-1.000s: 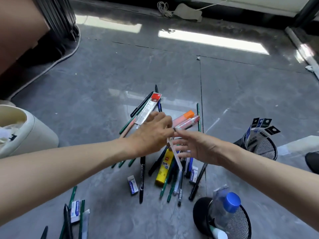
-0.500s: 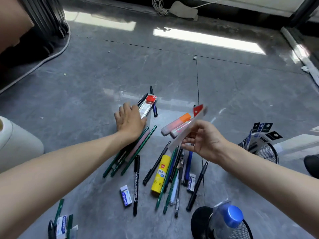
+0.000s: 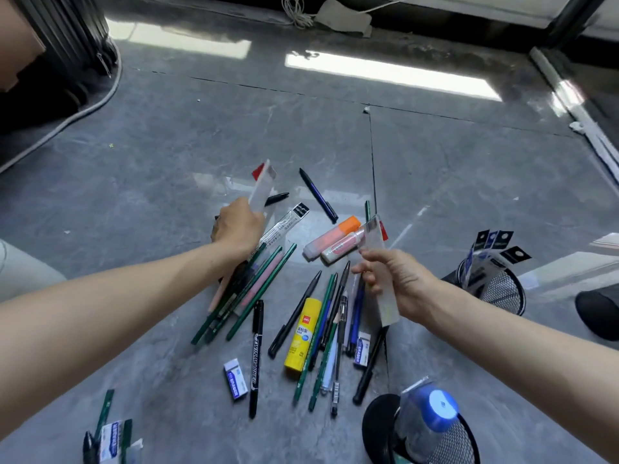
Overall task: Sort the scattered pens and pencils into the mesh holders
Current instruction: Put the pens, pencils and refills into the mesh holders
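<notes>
Bright daylight from the far side throws white glare patches on the glossy grey floor [image 3: 435, 169]; shadows are soft; wide-angle bending curves the edges; both hand-held packets look motion-blurred.

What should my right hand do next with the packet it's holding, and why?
Probably carry the packet in your right hand over to the far mesh holder and drop it in: similar flat packets already stand there, and it is close by.

Both forearms bare, no sleeves; left hand [image 3: 239, 226] and right hand [image 3: 398, 283] ungloved
</notes>
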`<state>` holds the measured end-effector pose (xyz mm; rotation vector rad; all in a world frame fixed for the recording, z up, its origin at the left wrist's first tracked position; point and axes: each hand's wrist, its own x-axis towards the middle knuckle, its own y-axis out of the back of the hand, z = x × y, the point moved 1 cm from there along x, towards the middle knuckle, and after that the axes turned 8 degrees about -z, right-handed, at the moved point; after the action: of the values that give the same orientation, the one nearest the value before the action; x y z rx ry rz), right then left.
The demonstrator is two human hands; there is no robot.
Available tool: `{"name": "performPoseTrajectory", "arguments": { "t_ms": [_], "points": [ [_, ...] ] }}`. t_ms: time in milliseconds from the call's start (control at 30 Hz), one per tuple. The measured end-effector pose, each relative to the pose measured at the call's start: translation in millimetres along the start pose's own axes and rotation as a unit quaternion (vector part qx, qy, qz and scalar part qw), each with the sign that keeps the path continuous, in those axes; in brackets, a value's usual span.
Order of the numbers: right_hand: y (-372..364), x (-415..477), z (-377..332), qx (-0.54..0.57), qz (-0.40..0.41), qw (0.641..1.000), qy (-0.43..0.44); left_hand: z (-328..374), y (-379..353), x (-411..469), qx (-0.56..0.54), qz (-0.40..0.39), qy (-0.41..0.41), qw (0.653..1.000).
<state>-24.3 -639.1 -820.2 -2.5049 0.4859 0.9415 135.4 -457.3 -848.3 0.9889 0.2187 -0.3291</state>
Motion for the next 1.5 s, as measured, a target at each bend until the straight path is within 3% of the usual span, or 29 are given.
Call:
{"name": "performPoseTrajectory", "arguments": {
  "t_ms": [67,167,333,467,533,633,733,900,1100,1200,1267,1367,1500],
  "points": [
    [-2,-3,-2,-0.015,0.001,1.000,0.006,4,4,-15,-0.071,-0.010,-0.052,0.996],
    [-10,-9,-5,-0.029,-0.011,0.999,0.020,20,-3,-57,-0.153,-0.100,-0.144,0.973],
    [-24,-18,-5,-0.011,-0.050,0.999,0.007,53,-28,-116,-0.220,-0.315,-0.170,0.908],
    [-24,-23,-2,0.004,-0.034,0.999,0.033,58,-30,-121,-0.200,-0.394,-0.178,0.879],
    [-19,-25,-6,-0.006,-0.004,0.998,0.058,54,-25,-111,-0.180,-0.362,-0.186,0.896],
    [-6,-29,-11,0.033,0.005,0.998,0.052,39,-22,-79,0.013,-0.174,-0.203,0.963],
    [4,-31,-9,0.003,0.008,1.000,0.013,23,-16,-44,0.147,-0.043,-0.103,0.983],
    [10,-32,1,-0.018,-0.007,0.999,-0.029,12,-20,-12,0.218,-0.053,-0.039,0.974],
    [16,-36,9,-0.011,-0.019,0.998,-0.058,19,-24,-15,0.225,-0.064,-0.089,0.968],
    [16,-39,5,-0.025,-0.006,0.999,-0.045,26,-17,-23,0.141,-0.055,-0.104,0.983],
    [13,-42,-1,-0.043,0.002,0.999,-0.029,36,-10,-33,-0.001,-0.109,-0.123,0.986],
    [8,-53,-13,-0.048,0.004,0.999,0.012,60,3,-60,-0.181,-0.253,-0.140,0.940],
    [5,-79,-32,-0.062,0.003,0.992,0.108,92,9,-98,-0.289,-0.327,-0.171,0.883]
  ]
}}
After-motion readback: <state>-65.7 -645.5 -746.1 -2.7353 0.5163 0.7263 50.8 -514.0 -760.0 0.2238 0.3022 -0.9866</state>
